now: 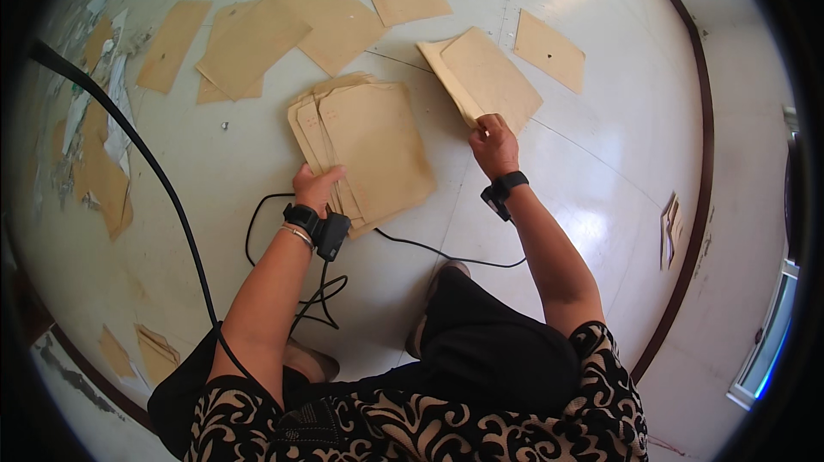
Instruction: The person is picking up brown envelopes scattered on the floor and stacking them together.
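My left hand (316, 186) grips the near left edge of a stack of tan paper envelopes (378, 144), thumb on top and fingers hidden beneath. The stack is slightly fanned along its left side. To its right, my right hand (495, 146) pinches the near corner of another tan envelope (493, 76). That envelope is tilted, and a folded flap runs along its left edge. I cannot tell whether it is one piece or several together.
Loose tan envelopes (253, 46) lie scattered over the pale floor ahead. A single envelope (551, 50) lies at far right. Torn paper scraps (103, 153) are heaped at left. A black cable (159, 162) runs down the left side, and another cable (446, 254) loops near my feet.
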The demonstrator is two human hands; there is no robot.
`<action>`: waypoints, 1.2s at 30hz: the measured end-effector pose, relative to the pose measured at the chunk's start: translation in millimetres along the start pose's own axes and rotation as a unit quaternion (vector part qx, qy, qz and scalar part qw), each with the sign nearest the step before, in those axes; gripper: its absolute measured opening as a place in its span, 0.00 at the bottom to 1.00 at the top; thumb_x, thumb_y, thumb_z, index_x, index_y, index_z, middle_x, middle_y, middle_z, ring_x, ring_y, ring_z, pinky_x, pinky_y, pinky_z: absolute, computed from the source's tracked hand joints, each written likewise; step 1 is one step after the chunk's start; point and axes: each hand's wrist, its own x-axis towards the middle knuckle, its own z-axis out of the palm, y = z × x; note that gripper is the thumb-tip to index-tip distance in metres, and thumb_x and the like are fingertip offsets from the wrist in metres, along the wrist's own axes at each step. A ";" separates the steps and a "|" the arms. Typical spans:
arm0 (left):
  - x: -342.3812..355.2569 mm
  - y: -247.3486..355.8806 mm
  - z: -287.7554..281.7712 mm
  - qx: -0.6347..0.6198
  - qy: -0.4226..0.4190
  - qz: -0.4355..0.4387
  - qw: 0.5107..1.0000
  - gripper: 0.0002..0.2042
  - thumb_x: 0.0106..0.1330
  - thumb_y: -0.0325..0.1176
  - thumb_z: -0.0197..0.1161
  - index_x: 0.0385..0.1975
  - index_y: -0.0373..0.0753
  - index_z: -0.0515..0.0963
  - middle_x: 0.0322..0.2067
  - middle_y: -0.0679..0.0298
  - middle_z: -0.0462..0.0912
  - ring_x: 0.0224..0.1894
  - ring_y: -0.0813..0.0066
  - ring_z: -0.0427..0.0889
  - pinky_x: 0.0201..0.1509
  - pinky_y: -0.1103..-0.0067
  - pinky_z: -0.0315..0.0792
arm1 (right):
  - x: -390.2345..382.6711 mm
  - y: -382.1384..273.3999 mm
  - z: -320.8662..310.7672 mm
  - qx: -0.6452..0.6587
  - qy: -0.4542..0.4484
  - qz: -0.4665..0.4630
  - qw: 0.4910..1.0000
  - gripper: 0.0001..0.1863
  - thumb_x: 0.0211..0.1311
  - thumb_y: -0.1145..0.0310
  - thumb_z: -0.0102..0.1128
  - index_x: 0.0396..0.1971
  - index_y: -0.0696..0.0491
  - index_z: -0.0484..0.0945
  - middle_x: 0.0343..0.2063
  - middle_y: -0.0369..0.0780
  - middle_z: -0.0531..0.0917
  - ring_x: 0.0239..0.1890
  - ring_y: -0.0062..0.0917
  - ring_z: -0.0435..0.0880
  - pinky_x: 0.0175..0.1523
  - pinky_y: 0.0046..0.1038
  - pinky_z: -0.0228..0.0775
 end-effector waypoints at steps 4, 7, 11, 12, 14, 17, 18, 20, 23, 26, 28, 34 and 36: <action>1.1 -1.1 4.6 0.015 0.023 0.007 1.000 0.16 0.49 0.27 0.69 0.36 0.31 0.72 0.35 0.57 0.80 0.34 0.71 0.80 0.35 0.75 0.76 | -24.5 -47.2 -9.1 0.115 0.017 -0.057 0.992 0.05 0.47 0.75 0.54 0.26 0.54 0.70 0.30 0.43 0.75 0.30 0.42 0.76 0.32 0.38 0.69; -5.3 8.9 10.7 0.067 0.052 -0.010 0.996 0.16 0.49 0.27 0.69 0.36 0.32 0.72 0.35 0.58 0.80 0.33 0.72 0.80 0.35 0.75 0.76 | -51.0 -71.5 6.8 0.143 -0.088 -0.131 0.977 0.08 0.46 0.73 0.56 0.30 0.53 0.72 0.36 0.43 0.75 0.32 0.41 0.77 0.35 0.37 0.71; -2.4 3.0 12.9 0.047 0.053 -0.013 0.997 0.16 0.50 0.28 0.69 0.37 0.32 0.72 0.34 0.58 0.80 0.33 0.72 0.80 0.35 0.76 0.76 | -64.2 -84.1 22.3 0.188 -0.193 -0.200 0.942 0.15 0.48 0.70 0.60 0.38 0.53 0.73 0.42 0.42 0.76 0.38 0.40 0.78 0.42 0.33 0.72; -0.7 0.1 7.4 0.043 0.046 -0.004 0.998 0.17 0.49 0.29 0.70 0.37 0.31 0.72 0.34 0.58 0.80 0.34 0.72 0.80 0.36 0.76 0.76 | -59.7 -83.3 24.1 0.204 -0.167 -0.176 0.949 0.15 0.49 0.70 0.60 0.38 0.53 0.73 0.42 0.42 0.76 0.37 0.39 0.78 0.41 0.33 0.72; -0.5 1.9 3.9 0.045 0.012 -0.008 0.999 0.19 0.48 0.29 0.71 0.38 0.31 0.72 0.35 0.59 0.81 0.35 0.72 0.80 0.38 0.77 0.75 | -42.7 -65.4 23.3 0.204 -0.125 -0.101 0.966 0.16 0.48 0.70 0.62 0.39 0.52 0.71 0.42 0.42 0.75 0.36 0.38 0.78 0.40 0.34 0.72; 0.7 1.3 0.2 0.046 0.015 0.002 0.999 0.19 0.47 0.28 0.71 0.38 0.32 0.73 0.36 0.59 0.81 0.35 0.72 0.80 0.39 0.77 0.75 | -1.6 -12.5 13.5 0.079 -0.011 -0.021 0.997 0.22 0.43 0.74 0.63 0.42 0.54 0.70 0.45 0.46 0.73 0.45 0.44 0.73 0.49 0.36 0.68; 0.3 2.0 4.6 0.056 0.019 0.001 0.998 0.19 0.48 0.28 0.71 0.38 0.32 0.73 0.36 0.59 0.80 0.35 0.71 0.80 0.39 0.76 0.75 | 9.3 16.0 8.6 0.000 0.020 -0.005 1.000 0.24 0.42 0.74 0.63 0.45 0.55 0.69 0.47 0.47 0.73 0.47 0.44 0.73 0.50 0.36 0.67; 2.0 -2.7 8.7 0.047 0.015 0.002 0.999 0.19 0.48 0.27 0.70 0.39 0.32 0.72 0.37 0.59 0.80 0.35 0.71 0.80 0.40 0.76 0.75 | 20.8 60.5 -1.9 -0.108 0.021 0.075 0.991 0.24 0.41 0.74 0.61 0.45 0.55 0.70 0.49 0.46 0.72 0.51 0.41 0.71 0.52 0.36 0.67; -1.5 0.6 4.1 0.042 0.028 -0.016 0.999 0.18 0.49 0.27 0.70 0.40 0.32 0.72 0.37 0.59 0.80 0.36 0.71 0.80 0.40 0.76 0.75 | 17.4 73.1 -8.1 -0.170 -0.076 0.102 0.977 0.17 0.44 0.72 0.59 0.39 0.56 0.73 0.44 0.47 0.74 0.48 0.39 0.73 0.47 0.38 0.70; 1.3 -4.5 3.7 0.022 0.020 -0.021 0.999 0.18 0.49 0.26 0.69 0.40 0.32 0.72 0.38 0.59 0.80 0.36 0.71 0.80 0.40 0.76 0.75 | 12.6 77.2 -1.3 -0.233 -0.115 0.065 0.963 0.09 0.48 0.71 0.55 0.32 0.55 0.74 0.39 0.47 0.76 0.43 0.40 0.77 0.43 0.39 0.71; 3.2 -6.3 4.7 0.003 0.009 -0.010 1.000 0.18 0.50 0.26 0.69 0.40 0.32 0.72 0.38 0.59 0.80 0.36 0.71 0.80 0.40 0.76 0.75 | 14.0 79.4 -6.8 -0.226 -0.077 0.058 0.969 0.05 0.50 0.70 0.52 0.27 0.54 0.73 0.34 0.44 0.77 0.34 0.40 0.79 0.39 0.40 0.71; 2.3 -3.9 0.3 -0.005 0.018 0.009 1.000 0.17 0.48 0.25 0.69 0.38 0.33 0.73 0.36 0.61 0.80 0.34 0.73 0.79 0.38 0.77 0.75 | -4.4 -16.4 -2.3 -0.097 -0.048 -0.085 0.991 0.04 0.47 0.71 0.54 0.24 0.54 0.71 0.29 0.44 0.75 0.26 0.42 0.77 0.29 0.39 0.70; 1.3 0.5 4.4 -0.010 0.023 -0.015 1.000 0.17 0.49 0.26 0.69 0.38 0.32 0.74 0.36 0.60 0.81 0.34 0.73 0.79 0.37 0.76 0.75 | -27.4 -49.7 16.3 -0.050 -0.093 -0.139 0.985 0.04 0.46 0.72 0.53 0.23 0.55 0.71 0.29 0.45 0.74 0.25 0.42 0.77 0.29 0.39 0.70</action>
